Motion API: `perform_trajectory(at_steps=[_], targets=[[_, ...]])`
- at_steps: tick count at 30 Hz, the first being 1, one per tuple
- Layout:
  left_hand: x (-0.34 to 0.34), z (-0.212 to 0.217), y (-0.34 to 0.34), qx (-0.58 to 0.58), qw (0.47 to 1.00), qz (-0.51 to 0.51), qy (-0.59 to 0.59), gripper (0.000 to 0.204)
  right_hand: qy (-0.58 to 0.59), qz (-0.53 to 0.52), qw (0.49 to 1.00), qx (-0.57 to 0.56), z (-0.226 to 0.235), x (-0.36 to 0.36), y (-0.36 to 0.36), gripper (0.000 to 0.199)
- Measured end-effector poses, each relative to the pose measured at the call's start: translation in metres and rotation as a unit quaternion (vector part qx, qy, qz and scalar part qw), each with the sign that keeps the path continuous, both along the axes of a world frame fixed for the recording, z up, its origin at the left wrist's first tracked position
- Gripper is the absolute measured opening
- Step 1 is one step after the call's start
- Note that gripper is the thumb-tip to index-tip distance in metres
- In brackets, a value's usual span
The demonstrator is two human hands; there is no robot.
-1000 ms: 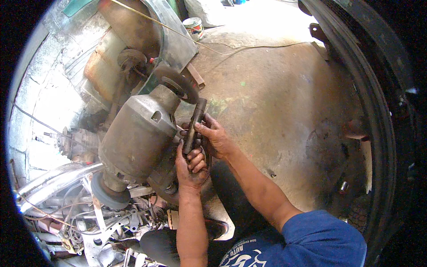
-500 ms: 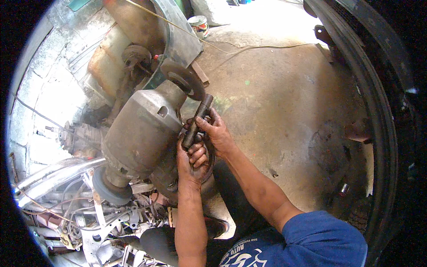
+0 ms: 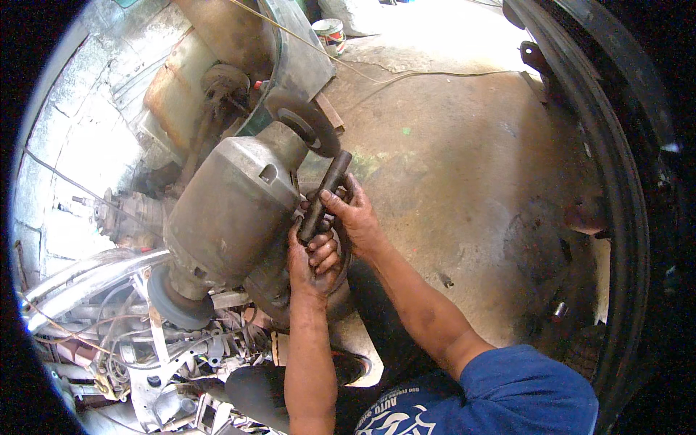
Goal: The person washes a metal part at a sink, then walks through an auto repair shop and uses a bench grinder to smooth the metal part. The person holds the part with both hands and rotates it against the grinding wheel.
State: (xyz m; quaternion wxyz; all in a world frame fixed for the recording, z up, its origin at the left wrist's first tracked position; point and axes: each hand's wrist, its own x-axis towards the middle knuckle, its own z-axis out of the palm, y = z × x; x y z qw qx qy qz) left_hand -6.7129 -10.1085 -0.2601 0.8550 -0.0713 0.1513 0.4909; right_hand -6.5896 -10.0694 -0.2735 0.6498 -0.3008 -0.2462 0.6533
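Note:
A dark cylindrical metal pin (image 3: pixel 334 178) slants up and away between my two hands. Its far end is close to the rim of the round upper wheel (image 3: pixel 317 129) of a grey bench grinder (image 3: pixel 228 206); whether they touch I cannot tell. My left hand (image 3: pixel 313 259) is closed around the pin's near end, fingers curled under it. Farther up, my right hand (image 3: pixel 353 216) grips the pin with the thumb on top and the fingers partly hidden behind. A second wheel (image 3: pixel 177 301) sits at the grinder's near left end.
Scrap metal parts and wires (image 3: pixel 156 362) pile up at the lower left. A greasy mechanical assembly (image 3: pixel 130 217) lies by the left wall. A paint can (image 3: pixel 330 36) stands at the back, and a cable (image 3: pixel 413 74) crosses the concrete floor. A dark curved frame (image 3: pixel 616 181) borders the right side.
The pin appears slightly turned in my hands, and its far end has shifted a little to the right. Both hands keep their hold. The whole view has shifted slightly.

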Motion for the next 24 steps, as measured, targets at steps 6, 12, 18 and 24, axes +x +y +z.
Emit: perform_trajectory(at_steps=[6, 12, 18, 24], targets=[[0.003, 0.001, 0.002, -0.022, 0.999, 0.006, -0.023, 0.046, -0.029, 0.026, 0.999, -0.01, -0.003, 0.005, 0.003, 0.054], [0.006, 0.009, -0.005, 0.024, 0.977, 0.02, 0.211, 0.048, 0.117, 0.085, 0.989, 0.027, -0.004, 0.007, -0.001, 0.052], [0.016, 0.017, -0.012, 0.051, 0.936, 0.037, 0.346, 0.048, 0.162, 0.141, 0.974, 0.068, -0.005, 0.016, -0.003, 0.05], [0.018, 0.015, -0.012, 0.057, 0.934, 0.035, 0.35, 0.048, 0.152, 0.145, 0.975, 0.072, -0.01, 0.015, 0.0, 0.049]])
